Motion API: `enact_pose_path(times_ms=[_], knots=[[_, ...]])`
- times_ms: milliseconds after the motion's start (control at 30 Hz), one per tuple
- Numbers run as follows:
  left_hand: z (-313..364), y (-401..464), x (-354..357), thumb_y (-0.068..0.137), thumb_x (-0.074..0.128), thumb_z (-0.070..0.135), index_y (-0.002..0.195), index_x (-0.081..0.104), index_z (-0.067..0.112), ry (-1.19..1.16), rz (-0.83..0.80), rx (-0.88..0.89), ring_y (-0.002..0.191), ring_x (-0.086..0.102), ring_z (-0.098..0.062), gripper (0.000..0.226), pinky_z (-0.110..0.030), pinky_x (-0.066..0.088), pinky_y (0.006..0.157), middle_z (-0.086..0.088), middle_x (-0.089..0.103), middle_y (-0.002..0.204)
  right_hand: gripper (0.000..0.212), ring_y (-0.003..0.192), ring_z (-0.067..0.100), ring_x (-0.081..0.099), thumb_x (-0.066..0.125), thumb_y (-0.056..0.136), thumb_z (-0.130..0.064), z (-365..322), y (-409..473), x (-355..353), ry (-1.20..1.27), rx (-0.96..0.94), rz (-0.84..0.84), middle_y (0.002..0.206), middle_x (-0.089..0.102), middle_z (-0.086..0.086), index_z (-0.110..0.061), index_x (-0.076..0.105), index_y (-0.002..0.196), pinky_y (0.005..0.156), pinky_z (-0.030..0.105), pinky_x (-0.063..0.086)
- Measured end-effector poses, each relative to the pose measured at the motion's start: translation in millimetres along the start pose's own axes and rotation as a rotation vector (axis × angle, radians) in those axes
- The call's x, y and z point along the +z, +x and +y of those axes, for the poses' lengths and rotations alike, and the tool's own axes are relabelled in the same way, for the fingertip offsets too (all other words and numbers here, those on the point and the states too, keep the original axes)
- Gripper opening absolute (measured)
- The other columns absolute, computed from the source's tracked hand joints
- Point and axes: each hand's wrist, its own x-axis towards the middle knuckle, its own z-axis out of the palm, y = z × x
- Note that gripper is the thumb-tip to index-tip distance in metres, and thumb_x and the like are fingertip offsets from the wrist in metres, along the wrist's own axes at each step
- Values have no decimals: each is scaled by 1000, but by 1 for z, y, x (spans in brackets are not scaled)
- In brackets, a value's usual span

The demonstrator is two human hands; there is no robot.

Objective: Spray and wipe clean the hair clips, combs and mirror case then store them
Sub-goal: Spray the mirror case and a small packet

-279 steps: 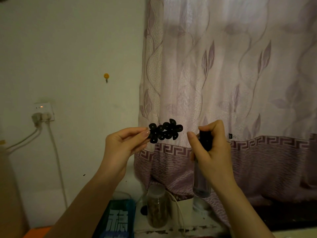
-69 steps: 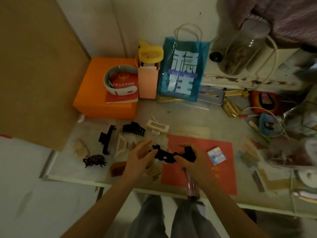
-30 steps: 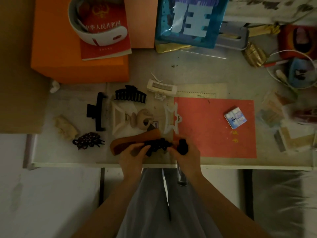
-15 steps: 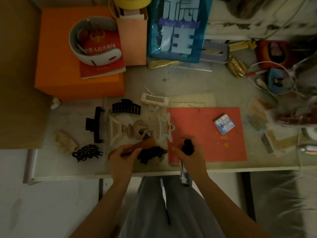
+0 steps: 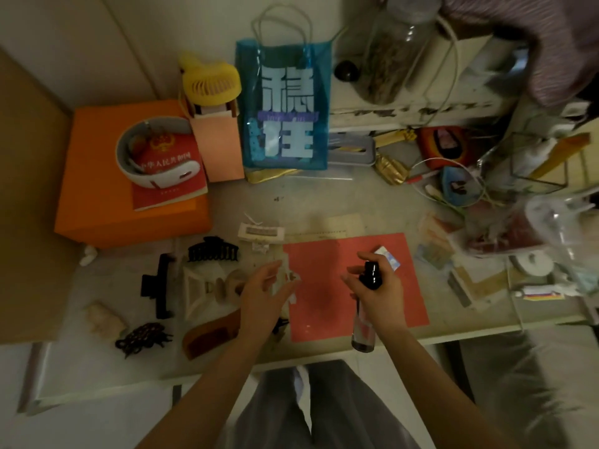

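Observation:
My right hand (image 5: 379, 286) is shut on a clear spray bottle (image 5: 363, 325) with a black cap, held above a red paper mat (image 5: 324, 260). My left hand (image 5: 264, 296) is spread, fingertips at a white star-shaped clip (image 5: 292, 277) on the mat's left edge. Just under that wrist lies the black flower clip (image 5: 281, 324), mostly hidden. To the left lie a brown comb (image 5: 207, 335), a beige triangular clip (image 5: 196, 293), a black claw clip (image 5: 212, 251), a black bar clip (image 5: 158, 286) and a dark beaded clip (image 5: 142, 338). The small square mirror case (image 5: 389, 258) peeks out behind my right hand.
An orange box (image 5: 97, 205) with a red booklet stands back left. Beside it are a yellow fan (image 5: 210, 81) and a blue bag (image 5: 285, 108). A glass jar (image 5: 395, 50), cables and clutter fill the right side. The table's front edge (image 5: 324, 354) runs just below my hands.
My left hand let go of the black flower clip onto the table by the comb and moved up to the white star clip. My right hand rose over the red mat with the bottle.

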Motion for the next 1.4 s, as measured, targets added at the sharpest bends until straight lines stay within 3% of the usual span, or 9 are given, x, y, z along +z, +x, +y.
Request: enact_pose_path(times_ms=[167,400,700,867,1000,1200,1267,1333,1400], knots=[[24,5,45,75,78,30,114,60,15,46,-36,-19,105,59,-20,45,-44,49,97,-1,63,116,39,84,19,68,78,77,-10,-3,19,-38,11,-2,18,88,70,-5,-37,58,97,79,48,56],[33,3,127,76,79,31,124,55,20,136,-4,-65,116,54,-19,55,-41,43,103,3,56,124,37,79,1,66,78,77,-19,12,61,-104,-65,18,-32,90,69,-9,-36,56,102,68,14,50],[31,11,205,76,79,21,107,63,22,119,-8,-104,96,62,-9,35,-23,48,85,9,64,105,33,71,-12,61,69,82,4,22,105,-165,-39,4,-171,83,62,1,-9,54,108,65,4,46],[18,30,224,72,83,26,115,64,16,237,-7,-131,98,62,-16,49,-30,48,86,1,65,110,37,83,9,59,71,82,-3,30,120,-178,-66,85,-210,94,60,5,-7,54,115,68,2,43],[6,37,231,66,87,21,119,60,17,305,23,-130,103,55,-16,60,-24,39,84,-1,58,117,51,102,12,57,76,79,-13,34,129,-180,-153,111,-222,112,60,1,-9,51,124,86,12,43],[1,37,235,63,88,23,127,57,16,375,21,-123,115,51,-23,72,-36,45,99,-4,54,123,55,84,13,56,73,79,-2,25,157,-178,-169,19,-260,98,52,0,-19,43,123,77,12,45],[-1,36,237,64,87,24,129,55,18,395,31,-123,118,47,-22,73,-28,38,99,-3,51,125,56,80,26,57,65,82,7,22,167,-174,-145,10,-265,88,50,10,-13,41,129,79,23,51],[-2,36,236,67,85,25,133,51,20,416,28,-118,122,44,-22,74,-23,31,96,-3,47,128,58,97,37,56,61,85,8,21,175,-171,-127,-3,-290,97,49,13,-10,38,135,94,45,48],[-3,35,236,69,84,27,137,47,21,459,5,-105,125,40,-23,78,-22,27,96,-2,44,132,60,108,38,54,66,84,3,20,180,-170,-115,-24,-311,106,50,12,-8,39,137,100,52,43]])
